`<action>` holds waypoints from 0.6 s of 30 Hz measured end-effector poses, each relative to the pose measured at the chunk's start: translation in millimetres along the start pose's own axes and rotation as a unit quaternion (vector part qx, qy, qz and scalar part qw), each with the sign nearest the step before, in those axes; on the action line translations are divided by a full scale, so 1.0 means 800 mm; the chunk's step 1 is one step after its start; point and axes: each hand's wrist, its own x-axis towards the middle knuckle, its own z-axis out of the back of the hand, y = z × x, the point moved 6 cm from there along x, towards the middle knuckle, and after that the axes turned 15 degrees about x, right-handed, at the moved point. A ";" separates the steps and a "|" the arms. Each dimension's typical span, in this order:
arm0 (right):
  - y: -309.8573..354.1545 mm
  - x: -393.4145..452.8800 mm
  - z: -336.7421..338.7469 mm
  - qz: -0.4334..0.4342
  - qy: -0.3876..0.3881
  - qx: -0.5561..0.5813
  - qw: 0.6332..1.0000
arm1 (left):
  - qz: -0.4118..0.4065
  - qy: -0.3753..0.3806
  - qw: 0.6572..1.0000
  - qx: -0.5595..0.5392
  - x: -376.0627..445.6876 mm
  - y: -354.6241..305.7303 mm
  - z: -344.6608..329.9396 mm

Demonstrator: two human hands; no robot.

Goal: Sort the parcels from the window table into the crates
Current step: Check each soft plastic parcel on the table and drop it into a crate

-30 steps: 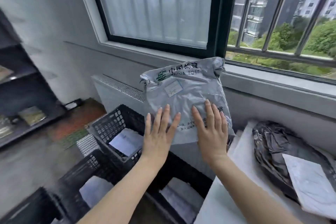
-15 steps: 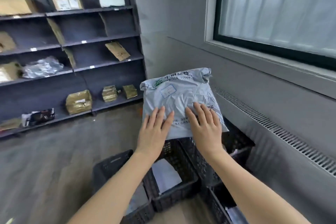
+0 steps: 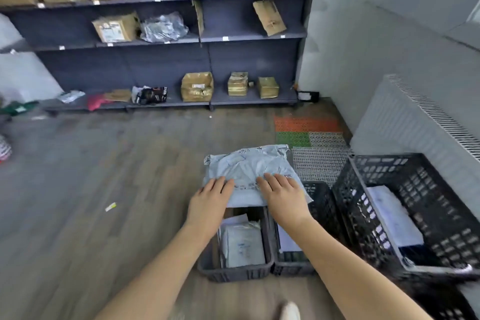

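I hold a grey China Post mailer bag (image 3: 249,167) flat in both hands, low over the far end of the left black crate (image 3: 233,271). My left hand (image 3: 209,201) grips its near left edge and my right hand (image 3: 284,196) its near right edge, fingers on top. That crate holds white parcels (image 3: 242,245). A middle crate (image 3: 318,197) beside it holds a white parcel (image 3: 287,240). A taller black crate (image 3: 376,182) on the right holds a white parcel (image 3: 392,213).
Dark shelving (image 3: 207,44) with cardboard boxes and bags lines the far wall. A white radiator cover (image 3: 415,122) runs along the right. Coloured floor mats (image 3: 309,130) lie beyond the crates. My shoe (image 3: 291,312) shows at the bottom. Wooden floor stretches to the left.
I have turned from the window toward the shelves and lowered the grey mailer from chest height down over the left crate. Both hands stay on it.
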 end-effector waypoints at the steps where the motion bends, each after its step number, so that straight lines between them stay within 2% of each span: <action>1: -0.005 0.008 -0.016 -0.001 0.021 0.000 1.000 | 0.001 0.005 1.000 -0.003 0.007 0.003 -0.015; 6: -0.046 0.051 -0.108 -0.011 0.113 0.019 0.993 | 0.014 0.062 0.998 -0.018 0.060 0.007 -0.097; 10: -0.090 0.072 -0.199 -0.023 0.178 0.039 0.983 | 0.016 0.136 0.991 -0.008 0.111 0.004 -0.184; 14: -0.134 0.075 -0.302 -0.027 0.250 0.045 0.967 | 0.006 0.224 0.974 -0.032 0.149 -0.014 -0.273; 18: -0.160 0.062 -0.404 -0.028 0.304 0.044 0.951 | -0.007 0.258 0.966 -0.032 0.170 -0.029 -0.372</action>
